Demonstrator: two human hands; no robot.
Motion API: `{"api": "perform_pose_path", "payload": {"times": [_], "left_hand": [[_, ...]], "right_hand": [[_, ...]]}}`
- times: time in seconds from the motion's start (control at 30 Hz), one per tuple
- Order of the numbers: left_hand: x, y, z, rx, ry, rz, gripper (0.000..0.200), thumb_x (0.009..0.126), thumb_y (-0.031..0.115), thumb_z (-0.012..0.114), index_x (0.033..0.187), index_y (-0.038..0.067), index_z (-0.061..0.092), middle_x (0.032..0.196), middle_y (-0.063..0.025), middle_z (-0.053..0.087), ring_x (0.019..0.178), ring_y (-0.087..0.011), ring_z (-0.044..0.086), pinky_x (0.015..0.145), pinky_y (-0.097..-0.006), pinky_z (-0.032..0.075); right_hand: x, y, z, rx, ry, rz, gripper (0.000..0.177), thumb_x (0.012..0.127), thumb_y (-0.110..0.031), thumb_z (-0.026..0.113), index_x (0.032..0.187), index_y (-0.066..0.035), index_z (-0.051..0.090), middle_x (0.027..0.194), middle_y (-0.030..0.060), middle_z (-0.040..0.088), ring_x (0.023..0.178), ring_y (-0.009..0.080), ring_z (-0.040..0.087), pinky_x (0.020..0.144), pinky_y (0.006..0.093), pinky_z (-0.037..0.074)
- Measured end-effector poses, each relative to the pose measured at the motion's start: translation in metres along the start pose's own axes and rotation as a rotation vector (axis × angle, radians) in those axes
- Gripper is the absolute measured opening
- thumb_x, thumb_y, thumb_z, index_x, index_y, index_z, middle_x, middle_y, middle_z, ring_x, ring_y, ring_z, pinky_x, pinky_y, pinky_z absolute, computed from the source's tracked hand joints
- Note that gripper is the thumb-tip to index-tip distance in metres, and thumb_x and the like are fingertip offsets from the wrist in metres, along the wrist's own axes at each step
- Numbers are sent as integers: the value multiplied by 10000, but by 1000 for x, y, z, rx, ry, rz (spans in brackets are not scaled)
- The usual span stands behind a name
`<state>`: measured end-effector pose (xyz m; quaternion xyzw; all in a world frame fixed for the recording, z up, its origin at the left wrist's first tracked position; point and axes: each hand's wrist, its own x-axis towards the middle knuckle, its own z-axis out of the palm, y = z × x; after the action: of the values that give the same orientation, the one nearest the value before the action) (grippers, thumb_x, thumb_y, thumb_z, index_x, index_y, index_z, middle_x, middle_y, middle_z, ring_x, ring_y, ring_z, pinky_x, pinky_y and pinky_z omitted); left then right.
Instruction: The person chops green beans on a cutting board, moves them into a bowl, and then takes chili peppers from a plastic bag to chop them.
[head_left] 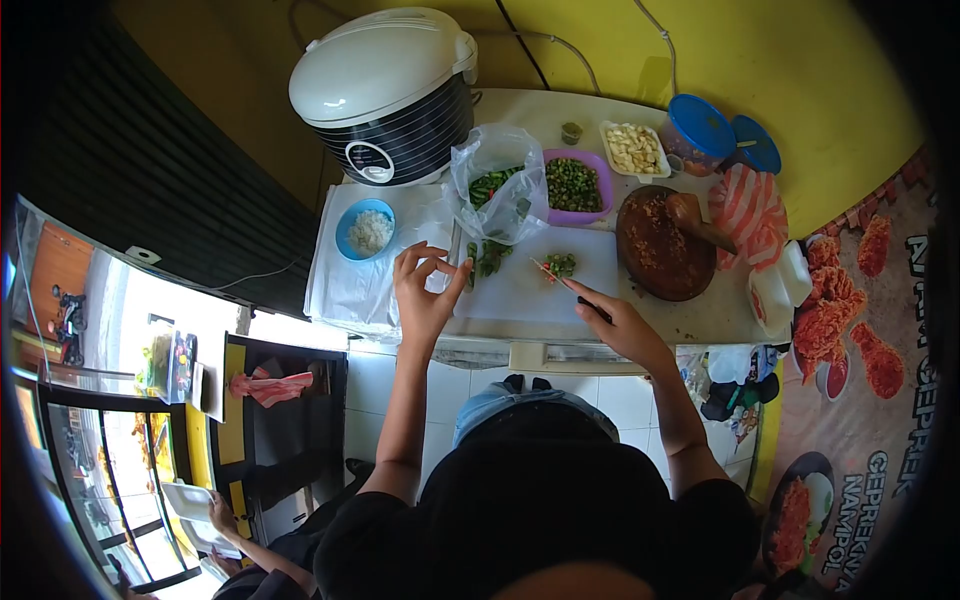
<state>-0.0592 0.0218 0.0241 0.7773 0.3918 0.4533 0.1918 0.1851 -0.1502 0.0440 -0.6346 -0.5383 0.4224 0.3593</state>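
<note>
My right hand is wrapped round the dark handle of a small knife. Its blade points up and left over a white cutting board, beside a little heap of chopped green pieces. Raised at the board's left edge, my left hand has thumb and forefinger pinched together; what lies between them, if anything, is too small to make out. Close to those fingertips are green chilies. Behind them stands a clear plastic bag with more green chilies and a bit of red inside.
A purple tub of chopped greens stands behind the board. To the right sits a stone mortar with a pestle. Leftward are a blue rice bowl and a rice cooker. Another person's hand holds a foam box.
</note>
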Motion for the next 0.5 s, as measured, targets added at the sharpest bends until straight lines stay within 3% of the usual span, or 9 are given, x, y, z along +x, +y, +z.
{"api": "perform_pose_path", "payload": {"times": [0.2, 0.4, 0.5], "left_hand": [[0, 7, -1, 28, -25, -27, 162, 788, 180, 799, 774, 63, 688, 1064, -74, 674, 1118, -315, 558, 954, -437, 419], [-4, 2, -5, 155, -64, 41, 132, 754, 203, 819, 844, 133, 753, 1131, -36, 663, 1165, -295, 555, 990, -430, 395], [-7, -2, -2, 184, -83, 34, 134, 745, 198, 819, 868, 175, 769, 1138, -18, 659, 1190, -283, 546, 1015, -428, 368]], "right_hand": [[15, 4, -3, -95, -13, -12, 452, 1016, -207, 547, 1455, -127, 476, 897, 32, 581, 771, 92, 441, 749, 250, 435], [20, -12, -10, -145, -77, 110, 457, 1010, -239, 562, 1444, -115, 489, 1080, 81, 658, 871, 88, 500, 842, 262, 452], [22, 7, -5, -110, 2, -89, 464, 1007, -246, 568, 1443, -106, 489, 1019, 69, 647, 829, 92, 481, 810, 260, 451]]}}
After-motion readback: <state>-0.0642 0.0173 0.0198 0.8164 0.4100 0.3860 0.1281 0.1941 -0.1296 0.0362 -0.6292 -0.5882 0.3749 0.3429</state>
